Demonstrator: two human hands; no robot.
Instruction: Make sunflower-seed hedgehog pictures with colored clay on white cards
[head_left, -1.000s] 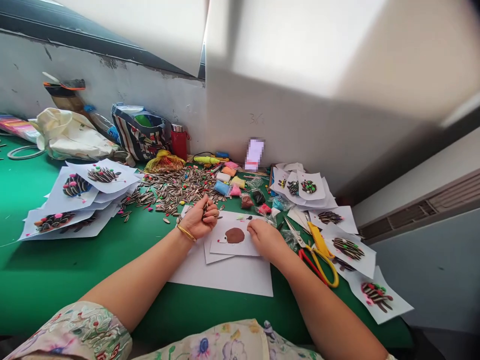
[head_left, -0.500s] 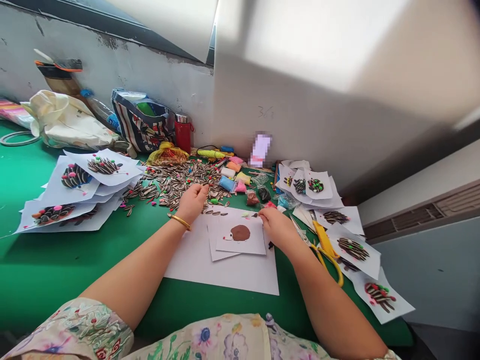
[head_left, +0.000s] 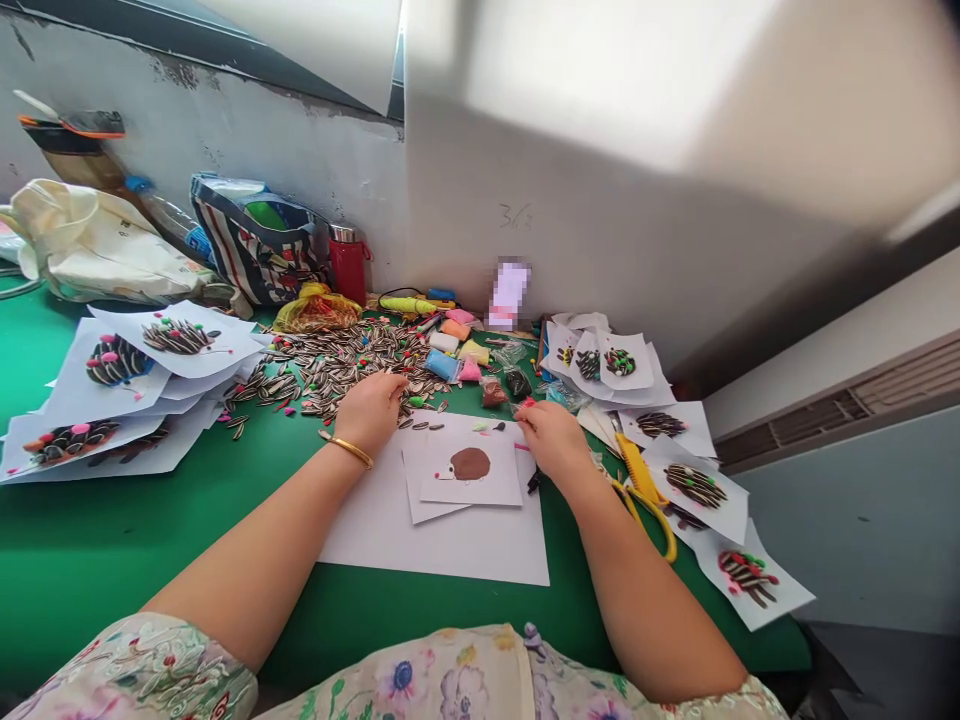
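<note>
A small card with a brown hedgehog shape lies on another card, both on a large white sheet. The shape has a white snout with a red nose. Beside the seed pile, my left hand is closed with fingertips pinched; what they hold, if anything, is hidden. A few striped sunflower seeds sit in a row near it. My right hand is closed too, its fingertips at a red clay packet; I cannot tell whether they grip it. Green and black clay bits lie nearby.
Finished seed hedgehog cards are stacked at left, with more cards at right. Yellow-handled scissors and a yellow cutter lie beside my right forearm. Clay packets, a red flask and bags stand behind.
My right hand has moved slightly from the black clay bit toward the red packet, uncovering the black bit. My left hand stays by the seeds. The view has shifted a little to the right.
</note>
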